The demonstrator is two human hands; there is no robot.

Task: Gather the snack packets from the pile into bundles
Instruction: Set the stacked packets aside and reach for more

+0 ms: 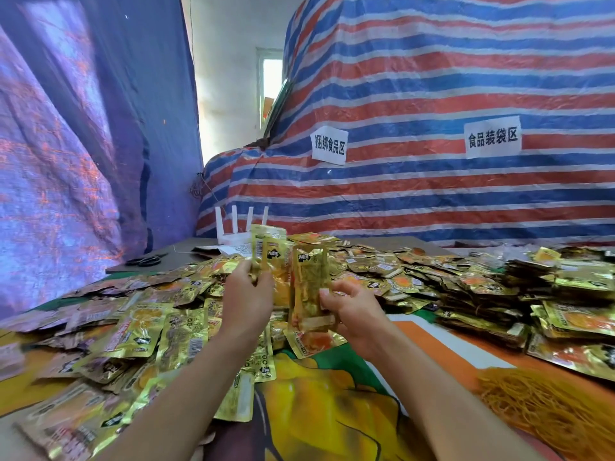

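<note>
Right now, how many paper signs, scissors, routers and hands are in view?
Paper signs: 2
Scissors: 1
Router: 1
Hands, left hand and right hand, each gripping packets: 2
Total: 6

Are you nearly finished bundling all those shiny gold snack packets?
Not nearly. At the right, stacked bundles of gold foil packets look done. The left hand grips upright gold packets; the right hand grips another upright batch. A big loose pile of gold packets lies at the left, with a heap of thin orange bands near the right arm.
</note>
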